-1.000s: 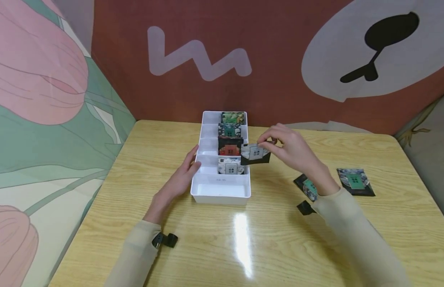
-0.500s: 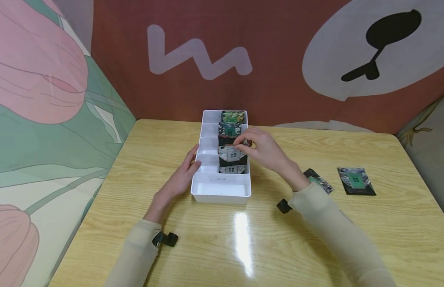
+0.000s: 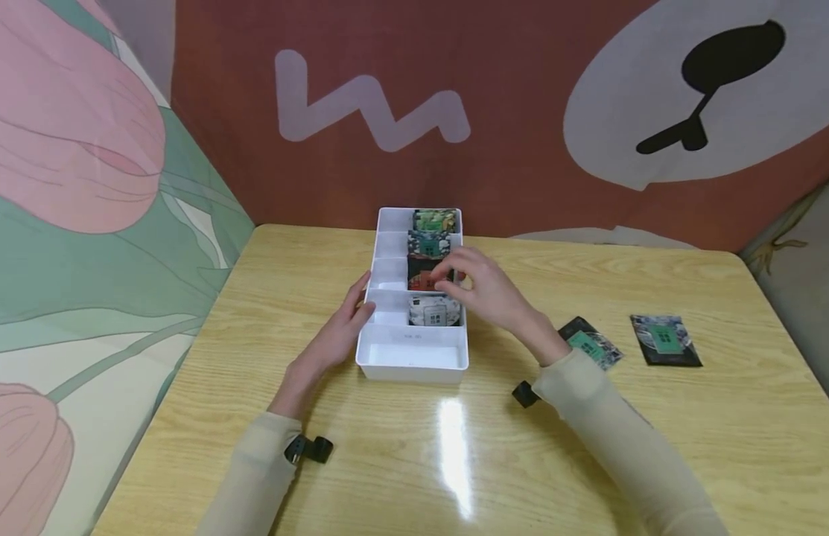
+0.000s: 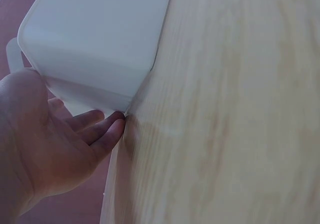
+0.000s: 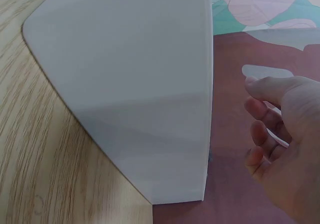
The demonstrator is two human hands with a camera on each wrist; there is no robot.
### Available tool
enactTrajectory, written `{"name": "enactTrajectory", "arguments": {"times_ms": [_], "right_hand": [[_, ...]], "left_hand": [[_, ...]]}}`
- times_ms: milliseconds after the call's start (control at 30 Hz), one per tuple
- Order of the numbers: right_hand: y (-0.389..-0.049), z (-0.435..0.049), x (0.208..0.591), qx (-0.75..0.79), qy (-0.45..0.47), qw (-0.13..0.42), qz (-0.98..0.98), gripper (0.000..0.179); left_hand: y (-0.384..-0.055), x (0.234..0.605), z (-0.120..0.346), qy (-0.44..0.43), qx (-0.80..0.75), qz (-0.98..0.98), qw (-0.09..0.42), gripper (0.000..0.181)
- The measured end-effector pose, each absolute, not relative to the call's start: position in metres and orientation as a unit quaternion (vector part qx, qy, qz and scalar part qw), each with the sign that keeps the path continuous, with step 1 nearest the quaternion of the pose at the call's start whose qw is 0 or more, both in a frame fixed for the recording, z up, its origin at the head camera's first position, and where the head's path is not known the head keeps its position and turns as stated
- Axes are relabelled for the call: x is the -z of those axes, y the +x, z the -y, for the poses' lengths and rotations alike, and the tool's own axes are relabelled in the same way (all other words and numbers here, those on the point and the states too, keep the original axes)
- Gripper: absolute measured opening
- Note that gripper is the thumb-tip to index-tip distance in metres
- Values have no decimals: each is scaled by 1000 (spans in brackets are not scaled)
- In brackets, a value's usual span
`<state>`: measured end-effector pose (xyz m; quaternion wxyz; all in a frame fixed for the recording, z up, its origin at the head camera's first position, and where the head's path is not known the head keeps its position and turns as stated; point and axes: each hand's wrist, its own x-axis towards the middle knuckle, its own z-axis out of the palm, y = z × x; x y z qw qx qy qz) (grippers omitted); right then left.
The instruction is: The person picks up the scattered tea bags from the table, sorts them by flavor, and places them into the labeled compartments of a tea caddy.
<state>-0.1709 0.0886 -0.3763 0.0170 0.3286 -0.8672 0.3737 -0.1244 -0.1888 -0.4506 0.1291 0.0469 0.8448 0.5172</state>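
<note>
A white divided box (image 3: 412, 346) stands on the table with several flat, printed sachets in its right half. Green (image 3: 435, 220), teal and red sachets (image 3: 422, 277) fill separate compartments from the back, and a white-fronted sachet (image 3: 435, 310) sits in the compartment nearer me. My right hand (image 3: 488, 286) hovers above the red sachet, thumb and forefinger apart, holding nothing; the right wrist view shows its fingers (image 5: 258, 133) loosely bent beside the box wall. Against the box's left side rests my left hand (image 3: 337, 327), its fingertips (image 4: 117, 116) touching low on the wall.
Two teal-labelled sachets lie on the table to the right, one (image 3: 591, 345) near my right forearm and another (image 3: 666, 339) farther out. The front compartment of the box holds no sachet. A red printed wall covering (image 3: 360, 179) rises behind the table (image 3: 387, 454).
My right hand carried a white-fronted sachet left from beside the box and let it go in the fourth compartment from the back. The left hand stayed on the box.
</note>
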Motion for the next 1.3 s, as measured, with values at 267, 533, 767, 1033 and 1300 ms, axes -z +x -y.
{"name": "enactTrajectory", "arguments": {"times_ms": [267,533,767,1033,1300], "right_hand": [[-170,-103,375,-362,317,7,877,14],[-169,-111,376,-350,309,14,884,13],[-169,-118,378,-347,314,22,883,15],[-170,-130,379,-336,306,23,890,18],[-169,-150,383,-314,290,0,904,25]], "left_hand": [[-125,450,189,47,-521,-842,132,59],[-125,451,188,46,-522,-841,132,58],[-125,451,188,46,-521,-842,131,59],[-125,452,189,45,-526,-839,132,58],[-125,451,188,47,-527,-839,127,59]]}}
